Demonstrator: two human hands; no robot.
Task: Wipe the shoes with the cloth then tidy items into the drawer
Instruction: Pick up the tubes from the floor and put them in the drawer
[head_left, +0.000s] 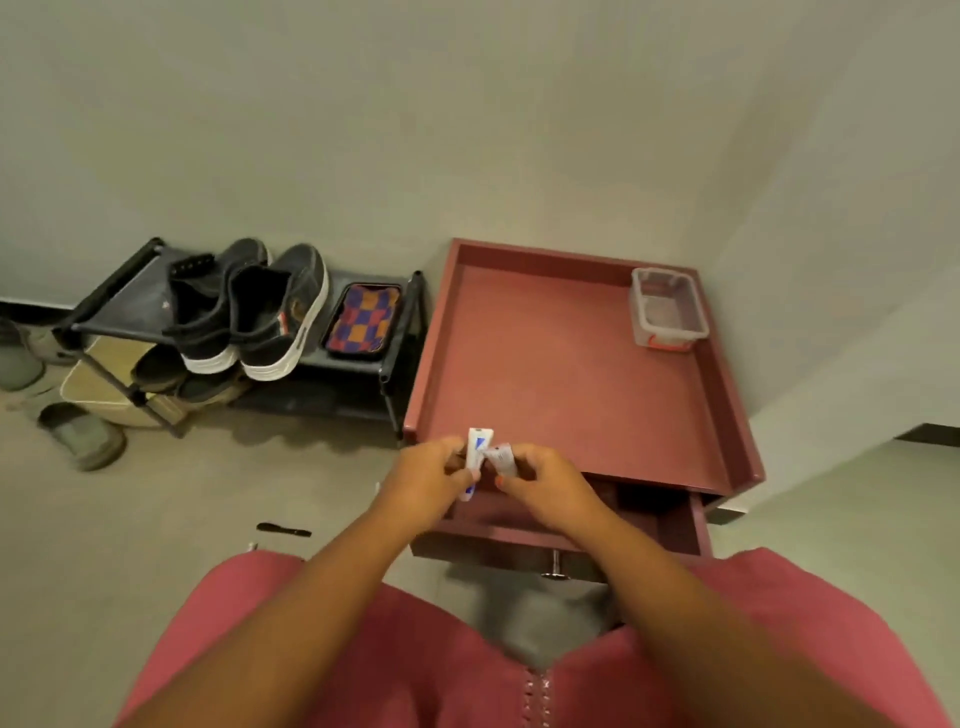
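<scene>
Two dark sneakers with white soles (249, 312) stand on a black shoe rack (130, 306) at the left. A checkered cloth (363, 321) lies in a dark tray beside them. Right of the rack is a red cabinet (561, 364) with its drawer (691, 525) pulled open. Above the drawer's left part, my left hand (431, 480) grips a white and blue tube (477, 451). My right hand (545, 483) pinches a small white item (503, 458) that touches the tube.
A clear plastic box (667, 312) sits at the far right corner of the cabinet top. Slippers (83, 439) and more shoes lie on the floor under and left of the rack. A dark thin object (283, 530) lies on the floor near my knees.
</scene>
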